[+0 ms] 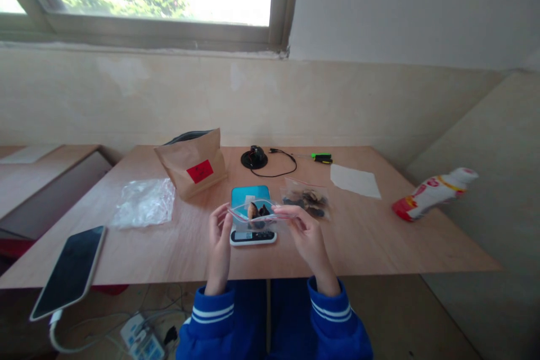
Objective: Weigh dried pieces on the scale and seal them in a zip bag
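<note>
Head view: left hand (219,230) and right hand (307,232) both pinched on the top edge of a small clear zip bag (256,215) with dark pieces inside, held just above a blue kitchen scale (252,215) near the front of the wooden table (371,236). Just right of the scale, a second clear bag (307,201) with dark contents. Behind and left, a brown paper bag (194,164) with red label; further left, crumpled plastic (145,202). Phone (70,271) at left edge, bottle (432,194) lying at right edge
</note>
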### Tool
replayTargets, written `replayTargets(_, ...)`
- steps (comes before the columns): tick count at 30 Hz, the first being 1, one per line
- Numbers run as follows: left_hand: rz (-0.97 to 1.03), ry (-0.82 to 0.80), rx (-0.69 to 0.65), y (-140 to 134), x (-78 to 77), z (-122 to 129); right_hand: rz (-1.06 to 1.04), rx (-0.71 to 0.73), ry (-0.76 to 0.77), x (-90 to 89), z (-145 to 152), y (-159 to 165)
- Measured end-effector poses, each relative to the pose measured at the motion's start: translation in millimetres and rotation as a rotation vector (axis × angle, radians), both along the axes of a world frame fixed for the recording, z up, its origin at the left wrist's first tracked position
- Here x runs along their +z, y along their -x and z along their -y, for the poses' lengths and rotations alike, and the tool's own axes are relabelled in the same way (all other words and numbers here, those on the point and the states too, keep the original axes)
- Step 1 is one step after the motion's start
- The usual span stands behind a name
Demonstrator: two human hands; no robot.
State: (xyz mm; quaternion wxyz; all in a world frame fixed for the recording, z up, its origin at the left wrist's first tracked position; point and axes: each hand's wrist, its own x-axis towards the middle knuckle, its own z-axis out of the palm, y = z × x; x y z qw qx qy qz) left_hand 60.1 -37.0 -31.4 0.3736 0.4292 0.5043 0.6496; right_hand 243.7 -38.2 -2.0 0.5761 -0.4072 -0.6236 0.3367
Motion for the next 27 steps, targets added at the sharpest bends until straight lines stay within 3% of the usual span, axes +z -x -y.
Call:
replayTargets(3, 0.047, 0.050, -0.156, -1, -6.2, -1, -0.092, -0.023, 0.075, -2.9, 3, 1)
replayTargets(10, 0.166, 0.026, -0.044, -11, -3.6, 3, -0.306, -0.008, 0.286, -14.4, 8, 4)
replayTargets(17, 0.243, 0.017, 0.016, -15, 8.1, 7, -0.328, 0.059, 0.346, -15.1, 12, 5)
replayTargets(23, 0.130, 0.001, 0.165, -9, 22.5, 14, -0.213, 0.224, 0.500, -17.8, 20, -9)
replayTargets(27, 0.052, -0.026, 0.179, -5, 24.9, 16, -0.234, 0.154, 0.477, -14.3, 21, -16)
